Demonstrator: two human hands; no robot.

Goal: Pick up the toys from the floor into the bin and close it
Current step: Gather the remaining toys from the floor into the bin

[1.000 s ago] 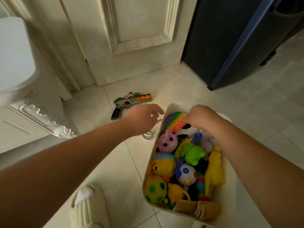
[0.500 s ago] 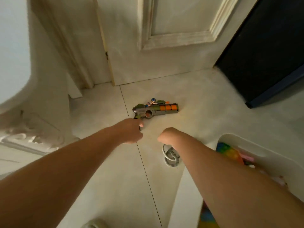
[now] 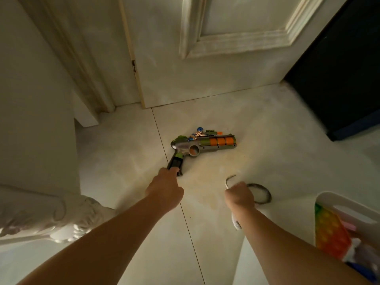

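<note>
A green, grey and orange toy gun point(image 3: 203, 144) lies on the tiled floor in front of the door. My left hand point(image 3: 164, 188) reaches its black grip, and the fingertips close on the grip's lower end. To the right, my right hand point(image 3: 239, 195) is curled round a ring-shaped toy point(image 3: 262, 193) with thin dark and white loops; a white part of it shows under my wrist. The white bin point(image 3: 329, 197) stands open at the lower right, with a rainbow pop toy point(image 3: 331, 233) and other toys in it. My right forearm hides part of the bin.
A cream panelled door point(image 3: 205, 68) with its frame stands straight ahead. Dark furniture point(image 3: 339, 79) blocks the right side. White ornate furniture point(image 3: 51, 219) juts in at the lower left. Pale floor tiles lie between my arms.
My view has swung left from the bin to the floor. My left hand moved to the gun's grip. My right hand left the bin and took hold of the ring toy.
</note>
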